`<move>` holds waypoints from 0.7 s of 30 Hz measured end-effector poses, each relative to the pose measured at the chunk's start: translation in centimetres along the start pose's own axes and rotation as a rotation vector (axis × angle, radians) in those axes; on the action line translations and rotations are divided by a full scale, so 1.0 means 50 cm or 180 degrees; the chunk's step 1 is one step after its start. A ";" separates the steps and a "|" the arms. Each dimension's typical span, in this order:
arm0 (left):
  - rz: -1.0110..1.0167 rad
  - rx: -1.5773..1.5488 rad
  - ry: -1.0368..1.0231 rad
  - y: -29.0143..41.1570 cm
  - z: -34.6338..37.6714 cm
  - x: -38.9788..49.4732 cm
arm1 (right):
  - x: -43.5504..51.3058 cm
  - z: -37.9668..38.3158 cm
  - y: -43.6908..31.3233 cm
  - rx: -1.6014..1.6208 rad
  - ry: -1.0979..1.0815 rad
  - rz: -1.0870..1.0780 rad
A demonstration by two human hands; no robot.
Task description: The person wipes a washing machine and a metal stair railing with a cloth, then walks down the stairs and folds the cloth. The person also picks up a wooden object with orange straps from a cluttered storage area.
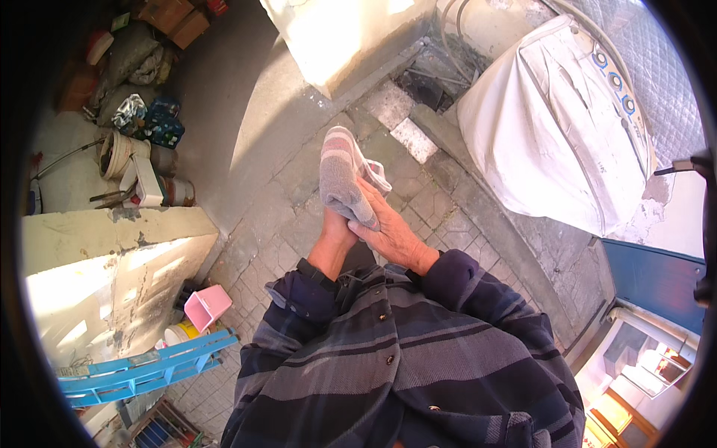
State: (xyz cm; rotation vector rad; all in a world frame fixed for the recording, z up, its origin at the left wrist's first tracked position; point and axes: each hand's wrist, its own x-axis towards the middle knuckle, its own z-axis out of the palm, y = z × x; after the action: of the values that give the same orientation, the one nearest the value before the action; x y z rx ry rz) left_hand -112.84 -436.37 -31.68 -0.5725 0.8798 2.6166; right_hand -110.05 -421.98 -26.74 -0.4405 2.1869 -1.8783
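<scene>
A grey terry towel with pinkish and pale stripes is bunched in front of my body. My right hand grips its near right side, with the thumb toward my left wrist. Under the cloth lies my left hand; only its heel and the wrist show, and its fingers are hidden. The two hands press together around the lower end of the towel. A checked end of the cloth hangs out beyond my right fingers.
Paving stones lie below. To the right, a white cover drapes a bulky object beside a raised kerb. A low wall, a pink bin and a blue ladder-like frame stand left. Buckets sit farther up.
</scene>
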 end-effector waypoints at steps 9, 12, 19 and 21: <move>0.0452 -0.0109 -0.0573 0.195 0.011 0.292 | 0.320 0.004 -0.010 -0.0215 0.0312 -0.0202; 0.0064 -0.0405 -0.0486 0.263 0.013 0.346 | 0.416 0.001 -0.017 -0.0849 0.0583 -0.0448; -0.0247 -0.0654 -0.1115 0.360 0.020 0.451 | 0.570 -0.024 0.032 -0.0801 0.0669 -0.0332; -0.0256 -0.0419 -0.0916 0.385 0.034 0.468 | 0.612 -0.028 0.051 -0.0356 0.0695 -0.0274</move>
State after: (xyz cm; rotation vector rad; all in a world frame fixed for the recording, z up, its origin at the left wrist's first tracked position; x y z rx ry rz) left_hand -141.66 -445.92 -31.72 -0.2465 0.5870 2.6092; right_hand -139.19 -431.60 -28.31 -0.3702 2.4600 -1.9363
